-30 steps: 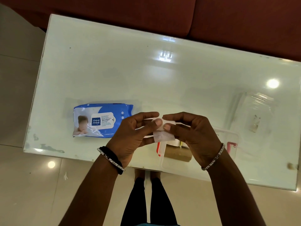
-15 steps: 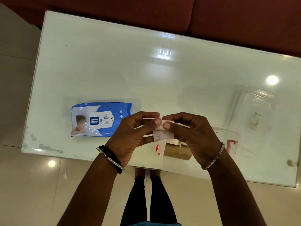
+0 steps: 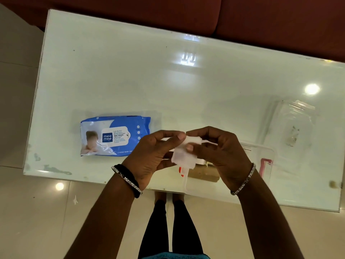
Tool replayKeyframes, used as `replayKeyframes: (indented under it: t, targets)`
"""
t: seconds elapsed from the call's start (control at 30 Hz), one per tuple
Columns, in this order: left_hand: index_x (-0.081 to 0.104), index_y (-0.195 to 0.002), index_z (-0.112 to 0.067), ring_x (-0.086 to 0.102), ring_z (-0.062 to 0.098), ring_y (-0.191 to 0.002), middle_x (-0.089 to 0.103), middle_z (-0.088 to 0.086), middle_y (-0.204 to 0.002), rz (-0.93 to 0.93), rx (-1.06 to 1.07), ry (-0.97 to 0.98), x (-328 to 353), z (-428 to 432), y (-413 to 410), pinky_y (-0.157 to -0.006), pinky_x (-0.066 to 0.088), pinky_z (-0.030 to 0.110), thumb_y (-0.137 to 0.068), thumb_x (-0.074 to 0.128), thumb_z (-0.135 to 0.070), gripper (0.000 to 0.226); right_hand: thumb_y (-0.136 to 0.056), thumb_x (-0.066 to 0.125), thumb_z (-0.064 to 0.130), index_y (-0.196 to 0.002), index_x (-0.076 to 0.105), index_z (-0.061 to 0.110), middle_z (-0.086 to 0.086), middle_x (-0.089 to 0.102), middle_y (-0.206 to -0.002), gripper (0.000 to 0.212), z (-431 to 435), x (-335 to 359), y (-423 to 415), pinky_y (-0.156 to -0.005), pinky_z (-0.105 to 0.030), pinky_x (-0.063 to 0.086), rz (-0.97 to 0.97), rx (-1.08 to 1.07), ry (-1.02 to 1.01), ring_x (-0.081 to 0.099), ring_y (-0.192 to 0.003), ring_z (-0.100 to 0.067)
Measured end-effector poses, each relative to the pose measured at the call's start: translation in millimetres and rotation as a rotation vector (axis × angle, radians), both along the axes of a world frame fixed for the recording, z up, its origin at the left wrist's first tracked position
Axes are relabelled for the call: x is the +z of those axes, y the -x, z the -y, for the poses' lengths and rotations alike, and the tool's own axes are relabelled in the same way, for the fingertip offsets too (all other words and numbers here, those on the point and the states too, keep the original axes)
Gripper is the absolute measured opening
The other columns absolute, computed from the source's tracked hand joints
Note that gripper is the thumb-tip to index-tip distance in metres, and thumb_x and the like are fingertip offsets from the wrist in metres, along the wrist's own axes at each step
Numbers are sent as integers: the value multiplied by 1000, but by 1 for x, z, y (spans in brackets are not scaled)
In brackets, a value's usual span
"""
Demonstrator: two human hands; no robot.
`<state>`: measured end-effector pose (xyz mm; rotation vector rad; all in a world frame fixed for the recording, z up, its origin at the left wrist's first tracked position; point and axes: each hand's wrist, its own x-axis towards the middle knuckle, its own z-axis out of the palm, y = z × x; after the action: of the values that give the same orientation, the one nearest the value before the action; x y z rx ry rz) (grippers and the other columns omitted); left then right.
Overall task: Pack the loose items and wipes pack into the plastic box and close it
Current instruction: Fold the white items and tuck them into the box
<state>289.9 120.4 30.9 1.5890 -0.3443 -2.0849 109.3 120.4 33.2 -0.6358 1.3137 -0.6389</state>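
Both hands hold a small white gauze-like piece (image 3: 183,155) above the near table edge. My left hand (image 3: 151,156) pinches its top left, my right hand (image 3: 220,150) grips its right side. Under them stands the open clear plastic box (image 3: 268,165) with a pink clasp; a brown block (image 3: 202,174) and a red-and-white item (image 3: 182,171) lie inside, partly hidden by my hands. The blue wet wipes pack (image 3: 114,136) lies flat to the left. The clear lid (image 3: 291,124) rests on the table to the right.
The white glossy table (image 3: 168,81) stretches away to a dark red sofa (image 3: 205,14) behind it. Pale floor tiles surround the table, and my legs show below its near edge.
My hands stay in place; the white piece has been worked a little between the fingers and hangs lower. The view shifted slightly.
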Motion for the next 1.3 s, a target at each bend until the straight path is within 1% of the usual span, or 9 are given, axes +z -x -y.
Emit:
replayKeyframes:
  t: [0.07, 0.27, 0.53, 0.63, 0.77, 0.9, 1.0, 1.13, 1.3]
  targets:
    - [72, -103, -13, 75, 21, -79, 77, 10, -93, -15, -7, -27, -1, 0, 1, -61, 59, 25, -65, 73, -36, 45, -71, 80, 1, -99, 74, 4, -11, 76, -98, 29, -3, -1, 3, -68, -28, 58, 42, -1, 1, 74, -86, -25]
    - [72, -105, -12, 73, 29, -94, 71, 17, -108, -63, -59, 52, -3, -7, 6, -71, 61, 32, -66, 76, -16, 40, -67, 79, 28, -98, 77, 8, -14, 75, -96, 36, -16, -3, 7, -65, -29, 59, 87, -147, -131, 74, -82, -24]
    - [70, -109, -14, 74, 19, -85, 72, 12, -100, -43, -177, -4, -8, -20, 38, -78, 61, 35, -76, 76, -16, 34, -61, 83, -1, -86, 72, 6, -14, 75, -98, 29, -55, -4, 49, -76, -34, 60, 29, -133, -136, 74, -84, -27]
    - [71, -105, -14, 72, 21, -78, 72, 9, -91, 126, -220, 27, -12, -26, 52, -73, 62, 35, -79, 76, -19, 27, -59, 80, -14, -74, 68, 7, -16, 76, -102, 29, -76, -10, 67, -70, -27, 58, -86, -224, -183, 74, -82, -25]
    - [71, -89, -25, 71, 21, -69, 71, 2, -79, 538, -264, 197, -22, -38, 61, -60, 62, 35, -82, 73, -23, 8, -44, 89, 17, -68, 69, 6, -28, 73, -97, 33, -97, -18, 93, -90, -43, 53, -218, -381, -240, 71, -93, -39]
    - [63, -85, -28, 66, 12, -66, 64, -8, -70, 838, -345, 341, -33, -49, 59, -62, 60, 42, -79, 75, -25, 14, -60, 88, 6, -70, 69, 10, -13, 72, -82, 22, -106, -30, 109, -81, -38, 56, -385, -332, -256, 70, -79, -32]
    - [58, -86, -26, 61, 8, -63, 60, -9, -72, 910, -374, 380, -38, -55, 58, -58, 54, 32, -74, 79, -29, 24, -66, 86, 10, -88, 67, 20, 0, 70, -90, 31, -105, -45, 106, -72, -29, 53, -707, -105, -189, 69, -80, -22]
    - [57, -86, -21, 64, 14, -70, 62, -9, -78, 856, -318, 352, -42, -56, 57, -64, 60, 45, -74, 80, -27, 28, -77, 79, 17, -115, 66, 14, -9, 64, -110, 41, -98, -66, 91, -86, -30, 47, -918, 57, -180, 61, -101, -27]
    - [56, -88, -23, 65, 10, -68, 62, -10, -78, 833, -317, 320, -45, -53, 54, -65, 61, 47, -73, 80, -28, 29, -84, 69, 15, -114, 59, 11, -14, 56, -117, 32, -92, -80, 72, -78, -28, 38, -1021, 99, -285, 57, -101, -30]
